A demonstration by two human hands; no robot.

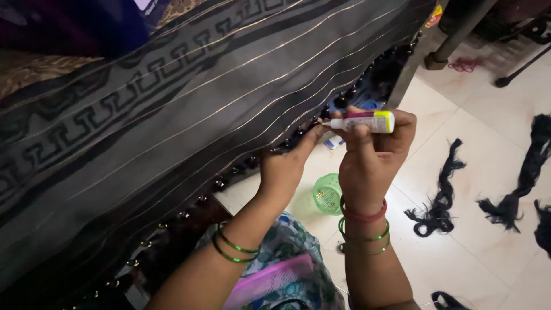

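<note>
The right hand point(370, 155) gripped a small white glue tube point(367, 122), nozzle pointing left. Just beside the nozzle tip, the left hand point(287, 163) pinched the beaded edge of the dark striped fabric point(172, 115). A green plastic cup point(327, 194) sat below on the tiled floor.

Single head-worn view, looking steeply down and forward from the person's own eye level, close over both forearms. The dark striped cloth point(172, 115) fills the upper left; the pale tiled floor point(488, 172) lies below at right. No second view overlaps it.
</note>
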